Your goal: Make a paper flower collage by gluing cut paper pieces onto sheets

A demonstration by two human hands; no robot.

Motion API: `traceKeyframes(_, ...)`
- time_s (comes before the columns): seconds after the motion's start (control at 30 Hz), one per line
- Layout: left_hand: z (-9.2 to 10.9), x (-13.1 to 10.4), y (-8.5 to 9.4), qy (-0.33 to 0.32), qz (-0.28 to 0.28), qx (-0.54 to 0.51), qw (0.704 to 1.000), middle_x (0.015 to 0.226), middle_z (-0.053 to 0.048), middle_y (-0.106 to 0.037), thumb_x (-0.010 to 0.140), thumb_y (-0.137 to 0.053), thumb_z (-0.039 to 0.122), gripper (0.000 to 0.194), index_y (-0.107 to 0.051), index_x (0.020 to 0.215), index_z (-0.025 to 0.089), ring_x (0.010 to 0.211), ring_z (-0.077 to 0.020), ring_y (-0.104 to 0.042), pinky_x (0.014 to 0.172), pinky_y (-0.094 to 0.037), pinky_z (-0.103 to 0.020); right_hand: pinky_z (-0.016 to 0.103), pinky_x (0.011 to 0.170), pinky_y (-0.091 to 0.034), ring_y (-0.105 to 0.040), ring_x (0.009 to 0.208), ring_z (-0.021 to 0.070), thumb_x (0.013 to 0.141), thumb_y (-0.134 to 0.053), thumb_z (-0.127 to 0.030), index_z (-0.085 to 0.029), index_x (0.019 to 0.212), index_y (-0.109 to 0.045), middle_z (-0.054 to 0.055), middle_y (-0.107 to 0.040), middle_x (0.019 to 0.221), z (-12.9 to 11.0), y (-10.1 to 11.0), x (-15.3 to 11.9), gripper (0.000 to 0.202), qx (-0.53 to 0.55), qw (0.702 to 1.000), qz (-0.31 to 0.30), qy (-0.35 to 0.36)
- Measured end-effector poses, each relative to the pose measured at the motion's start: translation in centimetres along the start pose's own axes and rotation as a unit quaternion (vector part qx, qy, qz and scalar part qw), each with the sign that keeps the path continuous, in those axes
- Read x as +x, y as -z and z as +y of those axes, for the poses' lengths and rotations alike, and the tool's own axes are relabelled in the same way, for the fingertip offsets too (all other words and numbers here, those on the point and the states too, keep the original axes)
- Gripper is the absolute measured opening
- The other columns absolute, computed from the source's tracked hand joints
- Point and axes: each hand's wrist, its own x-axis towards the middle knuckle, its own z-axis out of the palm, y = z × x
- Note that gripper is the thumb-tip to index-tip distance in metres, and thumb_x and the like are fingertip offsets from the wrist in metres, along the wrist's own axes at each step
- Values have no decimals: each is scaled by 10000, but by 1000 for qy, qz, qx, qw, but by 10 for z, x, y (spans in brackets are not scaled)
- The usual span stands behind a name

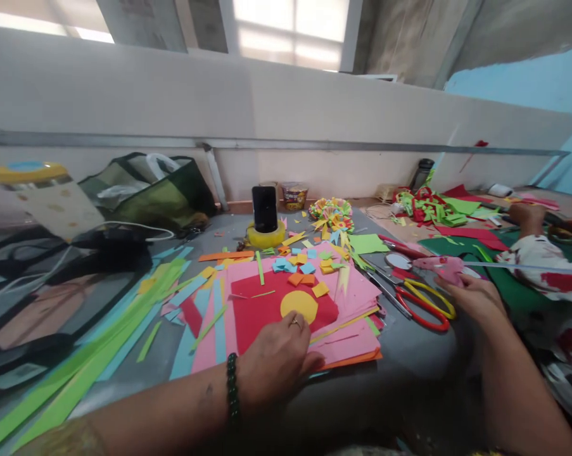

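My left hand (pixel 279 354) rests on the red paper (pixel 257 301), its fingertips on the lower edge of a yellow paper circle (pixel 299 305); the fingers are bent and close together. To the right, my right hand (pixel 473 296) is closed around a pink glue gun (pixel 441 267), which points left. A clear stick extends from its back. Small blue, orange and yellow paper squares (pixel 307 268) lie just above the circle. Pink sheets (pixel 356 291) are stacked under the red paper. Scissors with red and yellow handles (pixel 423 307) lie between the stack and my right hand.
Long green strips (pixel 90 354) cross the left side. A phone (pixel 265 208) stands in a yellow tape roll (pixel 265 236) at the back, near a cup (pixel 295 196) and paper flowers (pixel 332 214). Bags (pixel 143 190) stand left; another person's hand (pixel 527 218) is at right.
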Motion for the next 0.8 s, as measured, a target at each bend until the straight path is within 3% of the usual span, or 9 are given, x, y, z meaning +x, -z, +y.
traceKeyframes(0.07, 2, 1, 3, 0, -12, 9, 1000, 1030, -158, -673, 960, -531, 410, 338, -659, 1061, 114, 974, -279, -643, 772, -572, -373, 343, 419, -288, -371, 367, 150, 680, -651, -514, -313, 405, -412, 5, -380, 363, -22, 18, -9, 416, 17, 996, 20, -80)
traceKeyframes(0.17, 3, 1, 3, -1, -2, 12, 1000, 1003, -150, -671, 955, -543, 407, 324, -660, 1045, 119, 963, -276, -639, 768, -565, -371, 342, 412, -286, -334, 386, 136, 563, -675, -645, -314, 390, -396, 11, -378, 381, -60, 45, -28, 466, 75, 986, 59, -135)
traceKeyframes(0.23, 3, 1, 0, 0, 16, 8, 1000, 995, -147, -669, 954, -542, 416, 324, -654, 1038, 124, 955, -271, -634, 764, -561, -367, 330, 387, -259, -323, 384, 135, 479, -675, -750, -303, 375, -416, 27, -406, 378, -84, 56, -40, 527, 97, 986, 44, -124)
traceKeyframes(0.3, 2, 0, -4, -2, 29, 5, 1000, 986, -147, -668, 960, -524, 426, 334, -650, 1022, 124, 947, -268, -629, 753, -558, -364, 316, 370, -245, -326, 387, 140, 441, -664, -830, -285, 386, -465, 30, -420, 385, -105, 58, -50, 583, 116, 991, -9, -71)
traceKeyframes(0.5, 1, 0, -10, -13, 48, 21, 999, 1006, -166, -673, 966, -513, 409, 340, -656, 1031, 108, 948, -286, -629, 738, -558, -378, 290, 390, -329, -364, 426, 143, 648, -508, -886, -251, 469, -441, -11, -390, 441, -136, 23, -69, 664, 114, 961, -222, 117)
traceKeyframes(0.67, 3, 1, -5, -24, 12, 52, 998, 1005, -173, -675, 982, -484, 403, 372, -675, 1039, 89, 942, -293, -635, 711, -549, -371, 266, 368, -248, -269, 406, 109, 767, -406, -855, -259, 501, -334, -49, -290, 457, -140, -3, -74, 657, 89, 942, -271, 178)
traceKeyframes(0.8, 4, 1, -6, -23, 23, 59, 998, 974, -173, -673, 981, -481, 406, 375, -677, 1030, 90, 904, -288, -632, 649, -531, -352, 269, 388, -250, -284, 422, 113, 806, -426, -800, -254, 516, -339, -42, -330, 475, -141, -10, -78, 624, 83, 937, -281, 190)
